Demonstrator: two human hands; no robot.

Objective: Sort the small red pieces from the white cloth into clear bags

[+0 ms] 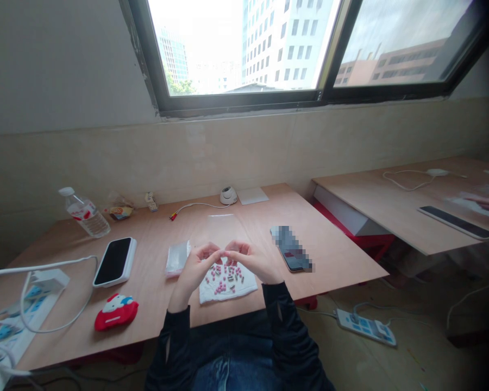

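Observation:
My left hand (193, 273) and my right hand (252, 262) meet at the fingertips above a white paper tissue (228, 288). A clear plastic bag (222, 231) stands up from between the fingers of both hands, and its mouth seems pinched by them. Several pink round tablets (220, 279) and several grey-and-silver capsules (232, 277) lie on the tissue under my hands. A folded clear plastic bag (176, 259) lies just left of my left hand, not touching it.
On the plywood desk (342, 260) lie a pixelated phone (292, 250), a black-screened phone (114, 262), a red cartoon pouch (116, 312) and a water bottle (85, 213). A power strip (20, 320) sits at left. Another person's hand (487, 203) rests on the right-hand desk.

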